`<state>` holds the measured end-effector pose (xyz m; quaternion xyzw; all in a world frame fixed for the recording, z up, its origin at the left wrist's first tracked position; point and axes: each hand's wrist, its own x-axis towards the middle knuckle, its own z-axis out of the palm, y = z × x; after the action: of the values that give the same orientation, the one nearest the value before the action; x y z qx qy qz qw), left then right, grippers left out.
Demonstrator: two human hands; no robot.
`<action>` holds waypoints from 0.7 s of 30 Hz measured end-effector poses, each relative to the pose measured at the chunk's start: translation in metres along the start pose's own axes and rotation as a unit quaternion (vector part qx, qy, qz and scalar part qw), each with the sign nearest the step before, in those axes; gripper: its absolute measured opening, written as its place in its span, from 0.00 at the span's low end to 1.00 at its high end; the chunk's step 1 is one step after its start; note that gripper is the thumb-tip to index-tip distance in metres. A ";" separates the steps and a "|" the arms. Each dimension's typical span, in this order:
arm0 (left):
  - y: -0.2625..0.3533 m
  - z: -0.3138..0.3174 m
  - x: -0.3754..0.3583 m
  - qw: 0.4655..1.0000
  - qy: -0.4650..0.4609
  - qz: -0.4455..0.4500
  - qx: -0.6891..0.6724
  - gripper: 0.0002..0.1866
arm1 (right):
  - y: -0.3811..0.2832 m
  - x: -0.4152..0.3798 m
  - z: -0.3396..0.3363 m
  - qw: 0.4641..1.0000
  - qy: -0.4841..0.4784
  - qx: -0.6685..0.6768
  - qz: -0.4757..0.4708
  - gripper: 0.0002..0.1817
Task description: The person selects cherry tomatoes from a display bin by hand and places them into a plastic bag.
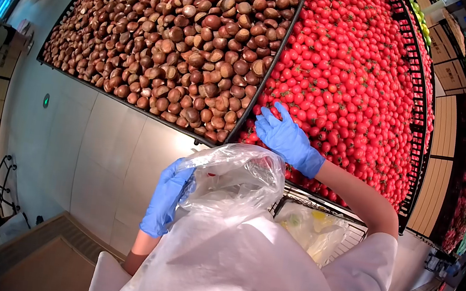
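left hand [167, 199] in a blue glove was pinching the thin clear plastic bag [234, 175] open at its rim. right hand [284, 138], fingers spread, rested on small red cherry tomatoes [344, 72] near the bin's front edge. they looked light and squishy, best cupped loosely.

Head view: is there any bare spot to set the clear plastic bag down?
Both bins are heaped: brown chestnuts, and red cherry tomatoes under the blue-gloved right hand. Left hand holds the clear plastic bag. Only the pale panel below the chestnuts is bare.
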<state>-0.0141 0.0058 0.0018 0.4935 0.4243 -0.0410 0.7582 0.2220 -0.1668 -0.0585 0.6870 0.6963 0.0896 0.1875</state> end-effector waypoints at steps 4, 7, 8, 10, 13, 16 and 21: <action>-0.002 -0.001 0.002 1.000 -0.001 -0.004 -0.009 0.09 | -0.005 0.009 -0.001 0.995 0.079 0.053 0.039 0.14; -0.004 -0.002 0.004 1.000 0.004 0.002 -0.013 0.09 | -0.014 0.020 -0.007 0.998 0.008 0.023 0.066 0.11; -0.004 -0.004 0.003 1.000 0.007 0.008 -0.016 0.09 | -0.019 0.022 -0.009 0.994 -0.020 0.015 0.104 0.10; 0.001 -0.004 0.000 1.000 0.017 0.002 -0.016 0.09 | -0.023 0.024 -0.012 0.989 -0.027 0.009 0.146 0.10; 0.000 -0.007 0.000 1.000 0.025 -0.004 -0.015 0.09 | -0.024 0.019 -0.005 0.991 0.058 -0.005 0.117 0.10; -0.002 -0.009 0.003 1.000 0.023 -0.002 -0.008 0.09 | -0.021 0.017 0.000 0.992 0.043 0.050 0.111 0.10; 0.001 -0.007 0.005 1.000 0.009 -0.003 -0.002 0.09 | -0.009 0.016 -0.012 0.953 0.101 0.199 0.204 0.10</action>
<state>-0.0148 0.0141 -0.0017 0.4912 0.4326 -0.0375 0.7551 0.2092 -0.1500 -0.0530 0.8250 0.5606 0.0540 -0.0466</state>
